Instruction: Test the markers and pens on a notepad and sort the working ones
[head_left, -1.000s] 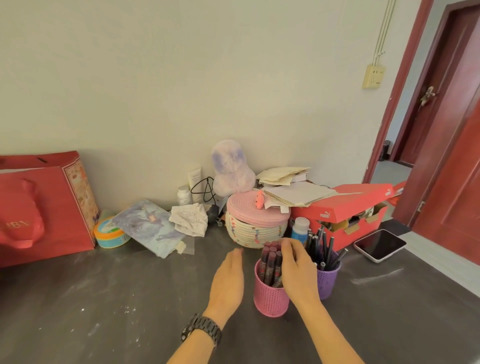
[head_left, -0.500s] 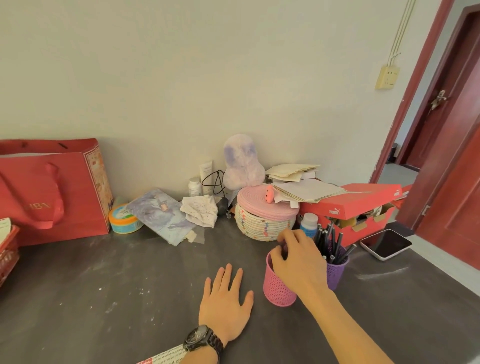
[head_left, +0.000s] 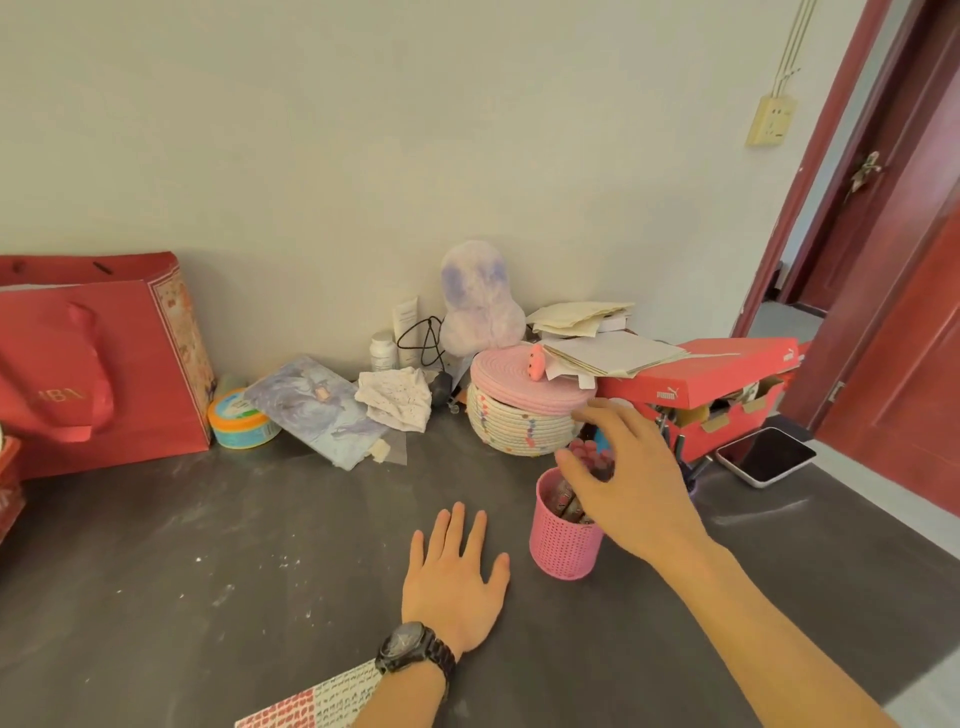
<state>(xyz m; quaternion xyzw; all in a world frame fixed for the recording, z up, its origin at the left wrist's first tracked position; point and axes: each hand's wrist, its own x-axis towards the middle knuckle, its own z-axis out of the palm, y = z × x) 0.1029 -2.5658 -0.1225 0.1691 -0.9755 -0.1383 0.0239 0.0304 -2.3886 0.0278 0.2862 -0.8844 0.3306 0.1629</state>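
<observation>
Here the pink mesh cup (head_left: 561, 545) stands just right of the left hand (head_left: 454, 582), directly beneath the right hand (head_left: 628, 483). It is packed with upright pink-capped markers (head_left: 589, 451). The left hand lies flat on the table (head_left: 260, 545), fingers spread. The right hand's fingers curve over the caps; I cannot tell whether they pinch one.

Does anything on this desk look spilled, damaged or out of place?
White specks and smears mark the dark grey tabletop, like spilled powder. The red cardboard shoebox has its lid ajar, contents poking out.
</observation>
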